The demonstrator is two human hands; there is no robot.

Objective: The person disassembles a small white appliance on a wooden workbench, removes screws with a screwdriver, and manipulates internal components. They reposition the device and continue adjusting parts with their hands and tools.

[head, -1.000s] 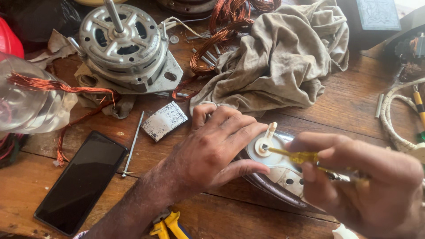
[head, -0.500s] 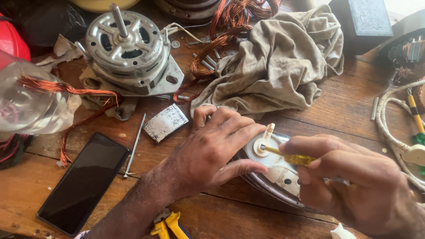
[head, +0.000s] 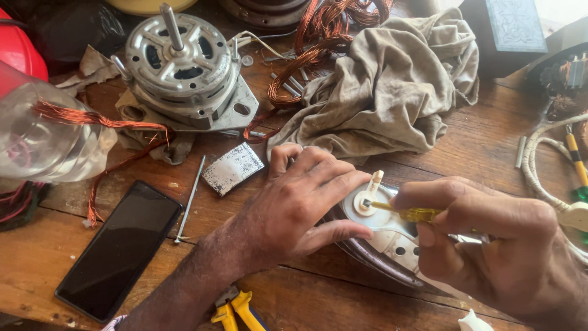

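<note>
In the head view the left hand [head: 294, 202] lies flat over the near-left part of a small motor [head: 392, 236] on the wooden bench [head: 343, 300], fingers spread fairly wide and pressing down, thumb and forefinger framing the white end cap with its stubby shaft [head: 373, 184]; the right hand [head: 490, 245] is curled tight around a yellow-handled screwdriver [head: 416, 214], whose tip rests at the foot of that shaft; against the frames from a second and half a second ago the hands sit in much the same pose, the right hand having edged a little leftward and lower along the tool, and the tip has stayed on the same spot, which I judge to mean the work on that one point of the cap goes on, with no part freed yet; the motor itself lies at the near right of the bench, partly hidden under both hands; to the far left stands a larger silver motor [head: 184, 67] with its shaft up, beside loose copper wire [head: 318, 43] and a crumpled beige cloth [head: 392, 92]; as for containers, a clear plastic bottle [head: 43, 141] lies on its side at the left edge, copper strands draped over it, its contents not clear; a black phone [head: 119, 248] lies near left, a long nail [head: 190, 196] and a small metal plate [head: 233, 167] just beyond it, and yellow-handled pliers [head: 236, 309] at the near edge.
</note>
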